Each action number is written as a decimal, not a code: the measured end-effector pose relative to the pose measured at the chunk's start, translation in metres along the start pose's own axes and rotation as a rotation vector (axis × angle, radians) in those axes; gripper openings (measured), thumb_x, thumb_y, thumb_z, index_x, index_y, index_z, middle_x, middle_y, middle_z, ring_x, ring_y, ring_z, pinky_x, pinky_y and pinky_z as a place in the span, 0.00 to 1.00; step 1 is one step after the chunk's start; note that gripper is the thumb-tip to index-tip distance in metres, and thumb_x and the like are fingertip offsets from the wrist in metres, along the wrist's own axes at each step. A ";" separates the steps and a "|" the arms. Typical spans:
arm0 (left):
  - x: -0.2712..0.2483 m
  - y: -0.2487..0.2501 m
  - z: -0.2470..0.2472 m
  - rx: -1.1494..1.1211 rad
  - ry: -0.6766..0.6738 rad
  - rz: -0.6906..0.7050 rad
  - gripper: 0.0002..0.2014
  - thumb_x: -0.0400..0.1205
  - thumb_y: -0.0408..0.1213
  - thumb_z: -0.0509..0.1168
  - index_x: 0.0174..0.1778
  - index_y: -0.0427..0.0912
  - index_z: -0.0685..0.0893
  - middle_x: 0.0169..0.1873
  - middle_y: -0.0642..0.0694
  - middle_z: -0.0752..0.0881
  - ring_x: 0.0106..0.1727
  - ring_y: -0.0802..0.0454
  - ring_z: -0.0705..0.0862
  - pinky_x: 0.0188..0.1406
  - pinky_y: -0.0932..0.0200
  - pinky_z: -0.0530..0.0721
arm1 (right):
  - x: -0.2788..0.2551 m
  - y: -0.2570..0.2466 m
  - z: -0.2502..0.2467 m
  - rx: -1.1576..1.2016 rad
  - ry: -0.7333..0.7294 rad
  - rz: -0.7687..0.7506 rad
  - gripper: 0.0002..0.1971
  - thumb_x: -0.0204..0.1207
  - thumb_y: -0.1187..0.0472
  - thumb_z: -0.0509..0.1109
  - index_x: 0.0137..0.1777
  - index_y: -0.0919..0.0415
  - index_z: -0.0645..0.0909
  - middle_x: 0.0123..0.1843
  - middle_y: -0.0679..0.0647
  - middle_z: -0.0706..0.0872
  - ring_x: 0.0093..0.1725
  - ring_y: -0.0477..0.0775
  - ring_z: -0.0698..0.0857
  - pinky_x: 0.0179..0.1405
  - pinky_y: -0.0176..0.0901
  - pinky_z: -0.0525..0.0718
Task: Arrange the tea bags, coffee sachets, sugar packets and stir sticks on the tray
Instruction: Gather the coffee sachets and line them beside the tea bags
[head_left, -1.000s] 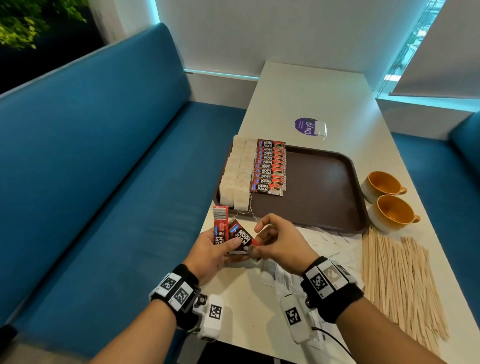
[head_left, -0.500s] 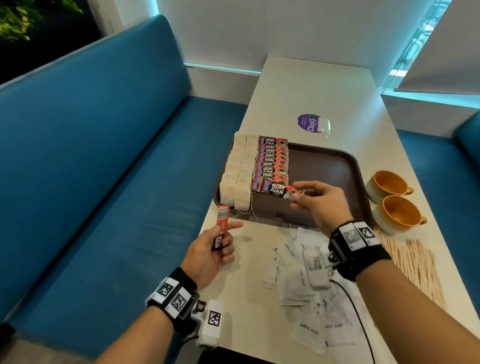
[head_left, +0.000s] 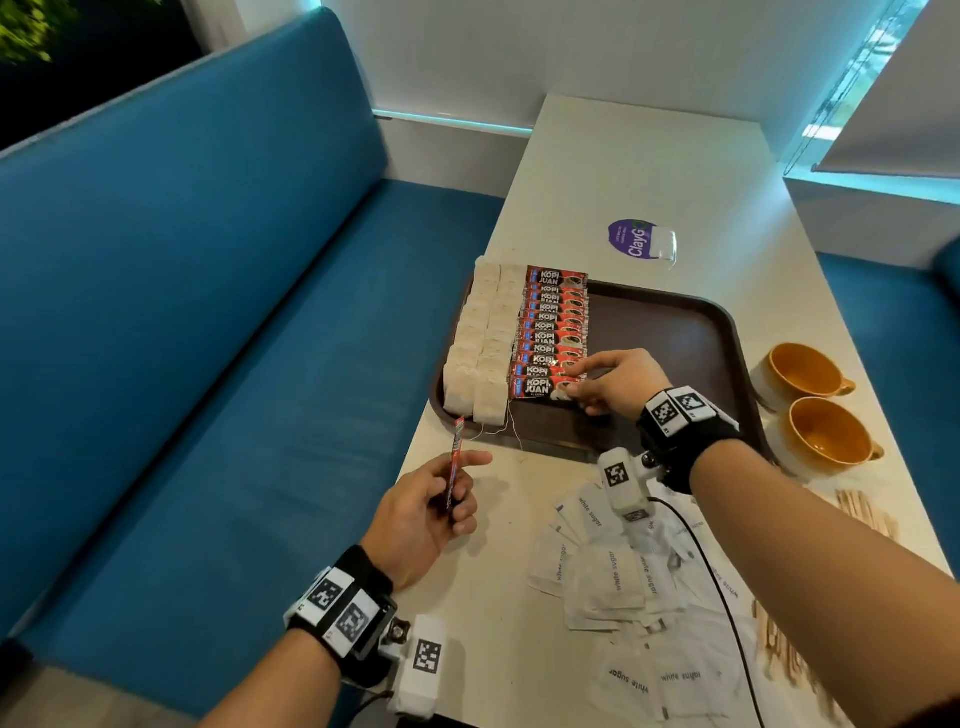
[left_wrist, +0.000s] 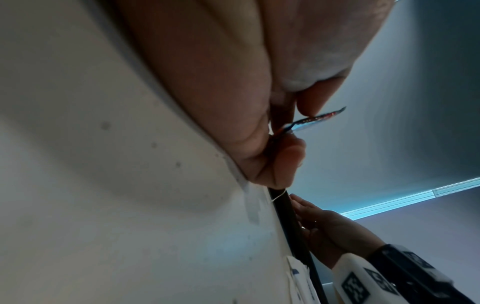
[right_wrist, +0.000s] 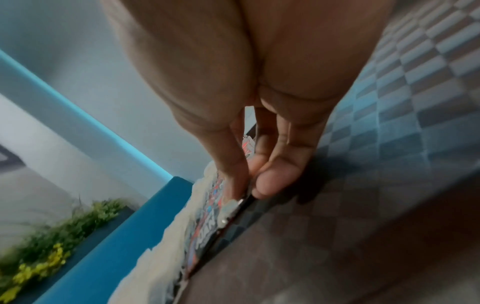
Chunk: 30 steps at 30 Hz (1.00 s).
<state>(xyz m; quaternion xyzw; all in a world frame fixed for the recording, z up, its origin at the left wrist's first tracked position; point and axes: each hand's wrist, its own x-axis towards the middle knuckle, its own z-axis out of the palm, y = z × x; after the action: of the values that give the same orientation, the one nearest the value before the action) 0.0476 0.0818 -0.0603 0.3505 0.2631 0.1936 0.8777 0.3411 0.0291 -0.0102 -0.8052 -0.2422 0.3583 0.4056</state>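
Observation:
A brown tray (head_left: 675, 332) holds two columns of tea bags (head_left: 483, 343) along its left side and a column of red coffee sachets (head_left: 553, 322) beside them. My right hand (head_left: 567, 385) pinches the right end of the nearest coffee sachet (head_left: 535, 387), which lies flat at the near end of that column; the right wrist view shows fingertips (right_wrist: 233, 193) on its edge (right_wrist: 228, 214). My left hand (head_left: 465, 483) holds another coffee sachet (head_left: 456, 462) upright, edge-on, over the table's left front edge, pinched sachet (left_wrist: 311, 120). Sugar packets (head_left: 613, 571) lie loose on the table.
Wooden stir sticks (head_left: 862, 512) lie at the right, under my right forearm. Two orange cups (head_left: 802, 369) (head_left: 826, 441) stand right of the tray. A purple sign (head_left: 636, 239) sits behind it. A blue bench (head_left: 208, 312) runs along the left.
My right hand took one sachet from my left hand, carried it to the tray and set it down at the near end of the column. The left hand kept its sachet.

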 end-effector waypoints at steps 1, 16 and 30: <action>0.000 0.000 0.000 0.006 -0.007 0.002 0.29 0.72 0.32 0.54 0.69 0.26 0.81 0.35 0.44 0.71 0.33 0.51 0.68 0.29 0.57 0.71 | 0.002 0.000 0.001 -0.037 -0.004 0.012 0.09 0.70 0.69 0.84 0.48 0.60 0.92 0.46 0.64 0.93 0.35 0.52 0.89 0.34 0.42 0.90; 0.000 -0.007 -0.002 0.158 0.011 0.083 0.23 0.73 0.23 0.66 0.66 0.32 0.81 0.43 0.38 0.86 0.36 0.48 0.82 0.33 0.59 0.82 | 0.012 -0.009 0.003 -0.187 -0.014 0.090 0.14 0.65 0.67 0.88 0.43 0.63 0.84 0.38 0.62 0.93 0.32 0.56 0.90 0.35 0.50 0.92; -0.007 -0.004 0.006 0.165 0.080 0.129 0.14 0.69 0.20 0.74 0.50 0.31 0.83 0.36 0.33 0.91 0.34 0.44 0.91 0.34 0.62 0.88 | -0.123 0.004 0.025 0.115 -0.285 -0.127 0.13 0.79 0.50 0.78 0.57 0.57 0.86 0.43 0.57 0.90 0.31 0.57 0.87 0.32 0.53 0.89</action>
<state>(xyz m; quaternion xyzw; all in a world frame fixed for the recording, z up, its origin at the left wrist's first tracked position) 0.0461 0.0718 -0.0573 0.4299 0.2899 0.2410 0.8204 0.2455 -0.0452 0.0228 -0.7049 -0.3267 0.4557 0.4344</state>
